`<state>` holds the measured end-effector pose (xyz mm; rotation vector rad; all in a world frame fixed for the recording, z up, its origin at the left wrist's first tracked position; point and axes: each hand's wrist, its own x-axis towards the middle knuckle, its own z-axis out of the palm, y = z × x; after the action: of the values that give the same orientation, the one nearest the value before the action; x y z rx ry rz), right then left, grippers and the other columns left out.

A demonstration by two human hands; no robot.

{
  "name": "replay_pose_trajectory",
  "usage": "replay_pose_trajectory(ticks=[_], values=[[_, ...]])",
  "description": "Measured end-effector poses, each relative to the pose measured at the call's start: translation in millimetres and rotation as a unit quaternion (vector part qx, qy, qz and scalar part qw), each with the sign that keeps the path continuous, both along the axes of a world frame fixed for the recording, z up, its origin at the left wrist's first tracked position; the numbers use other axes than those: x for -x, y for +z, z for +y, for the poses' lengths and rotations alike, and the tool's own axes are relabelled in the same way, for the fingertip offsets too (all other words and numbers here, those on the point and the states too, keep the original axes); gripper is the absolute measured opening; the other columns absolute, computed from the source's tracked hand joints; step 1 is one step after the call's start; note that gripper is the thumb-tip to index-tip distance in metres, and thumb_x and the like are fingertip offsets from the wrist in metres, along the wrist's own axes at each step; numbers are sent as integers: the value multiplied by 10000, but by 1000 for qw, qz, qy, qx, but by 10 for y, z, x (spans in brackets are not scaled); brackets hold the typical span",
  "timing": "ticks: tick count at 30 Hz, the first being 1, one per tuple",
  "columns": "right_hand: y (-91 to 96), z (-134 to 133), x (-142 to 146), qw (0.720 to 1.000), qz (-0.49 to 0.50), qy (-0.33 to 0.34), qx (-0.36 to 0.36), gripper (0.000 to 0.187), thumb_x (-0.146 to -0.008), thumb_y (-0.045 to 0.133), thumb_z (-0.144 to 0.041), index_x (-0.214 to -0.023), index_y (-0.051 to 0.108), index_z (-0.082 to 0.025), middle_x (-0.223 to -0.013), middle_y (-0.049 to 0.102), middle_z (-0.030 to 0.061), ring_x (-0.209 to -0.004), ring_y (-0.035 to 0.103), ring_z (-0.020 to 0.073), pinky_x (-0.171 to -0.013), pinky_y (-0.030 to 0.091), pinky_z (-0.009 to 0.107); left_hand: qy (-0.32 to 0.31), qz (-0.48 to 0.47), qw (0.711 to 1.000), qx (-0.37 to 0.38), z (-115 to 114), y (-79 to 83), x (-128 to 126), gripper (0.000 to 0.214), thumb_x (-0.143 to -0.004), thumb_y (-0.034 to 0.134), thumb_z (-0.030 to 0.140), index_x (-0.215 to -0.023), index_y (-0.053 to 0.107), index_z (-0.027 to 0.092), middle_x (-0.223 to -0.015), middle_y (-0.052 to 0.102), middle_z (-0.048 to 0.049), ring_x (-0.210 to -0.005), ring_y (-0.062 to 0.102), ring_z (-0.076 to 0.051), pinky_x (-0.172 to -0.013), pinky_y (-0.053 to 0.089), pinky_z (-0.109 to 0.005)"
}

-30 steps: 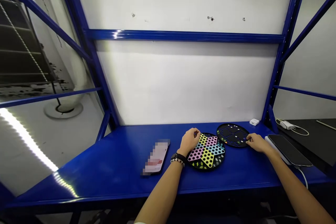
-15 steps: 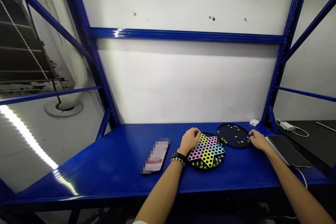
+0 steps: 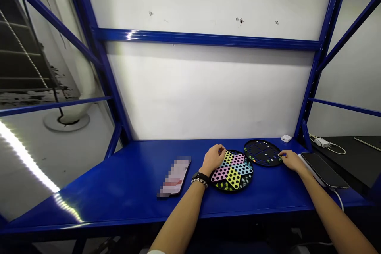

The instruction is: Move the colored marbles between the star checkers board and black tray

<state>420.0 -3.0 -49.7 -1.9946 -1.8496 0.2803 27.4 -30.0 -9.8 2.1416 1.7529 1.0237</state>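
Observation:
My left hand (image 3: pixel 212 159) rests with curled fingers on the near-left edge of a star-shaped Chinese checkers board (image 3: pixel 232 170). The star has pink, yellow and blue points with holes, on a round black base. My right hand (image 3: pixel 292 161) reaches in from the right, its fingertips at the rim of a second round black board (image 3: pixel 263 152). That board holds several small coloured marbles. Whether either hand has a small piece inside its fingers is hidden.
The boards stand on a blue metal shelf (image 3: pixel 119 178). A phone with a pixelated screen (image 3: pixel 175 177) lies left of them. A small white box (image 3: pixel 286 138) sits at the back right. A black phone (image 3: pixel 324 170) lies on a white pad at right, with a cable running off it.
My view has shifted slightly, so the boards sit a little further left in the frame. My right fingertips have moved slightly closer along the round board's rim. My left hand stays in place.

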Motion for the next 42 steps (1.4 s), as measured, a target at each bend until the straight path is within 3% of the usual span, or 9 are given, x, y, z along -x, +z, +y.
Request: replay_pose_trajectory(ticks=[6,11,17,20,26,34,37,40,42], values=[[24,-37,98,1000,9,6,-6,280,-829,556,-316,-1006,748,-215,-806,706,57,-761,658,201,-625,424,258,-4,2,1000,2,4,-1,6,238,-913,474,348,-882,679,231,-915,713,-32,-796,644,-176,-642,451,-263],[178,-150,290,997,54,4,-57,287,-846,543,-389,-935,730,-191,-658,639,23,-649,603,188,-566,372,268,-4,1,1000,1,9,0,7,243,-915,470,352,-885,679,231,-914,710,-35,-787,641,-176,-638,450,-264],[454,-690,1240,949,156,251,-110,297,-883,564,-423,-902,745,-189,-697,626,9,-646,545,153,-616,405,267,-2,3,1000,-6,0,-4,2,216,-909,491,323,-882,681,224,-910,712,-34,-796,641,-172,-670,454,-266],[505,-982,1789,914,129,373,-93,222,-903,584,-354,-917,750,-206,-823,669,23,-732,576,149,-686,435,265,1,3,1000,-8,0,-15,1,203,-908,503,311,-888,682,218,-921,717,-34,-802,643,-167,-689,457,-266],[401,-1170,2304,894,-62,426,-125,280,-985,459,-266,-1108,710,-247,-1330,613,60,-1232,492,276,-999,390,443,2,-2,1000,-3,5,-24,-1,222,-911,487,320,-911,686,222,-932,720,-33,-808,643,-166,-699,460,-261],[331,-1286,2068,883,-36,464,-57,602,-994,397,-506,-1542,337,-265,-1589,344,58,-1457,288,273,-1197,201,486,2,-1,1000,-4,-8,-9,-4,212,-911,493,309,-898,684,219,-932,720,-31,-821,638,-173,-727,462,-269],[354,-1081,1756,925,-15,373,-74,628,-1004,345,-512,-1559,301,-221,-1616,277,68,-1479,248,253,-1206,199,456,1,-1,1000,-4,-14,-5,1,209,-912,492,304,-895,681,217,-938,719,-34,-832,642,-175,-730,463,-270],[369,-767,1289,973,-49,210,-84,565,-1001,353,-418,-1506,410,-172,-1594,325,99,-1464,272,281,-1171,263,472,-6,-1,1000,0,-17,2,5,227,-919,483,333,-897,679,220,-945,715,-39,-822,642,-177,-693,461,-270],[350,-596,974,985,-88,142,-52,500,-971,414,-352,-1414,533,-156,-1532,425,131,-1413,350,321,-1108,344,480,-11,-2,1000,0,-18,8,3,241,-923,478,344,-903,682,216,-949,715,-50,-817,644,-180,-680,463,-273]])
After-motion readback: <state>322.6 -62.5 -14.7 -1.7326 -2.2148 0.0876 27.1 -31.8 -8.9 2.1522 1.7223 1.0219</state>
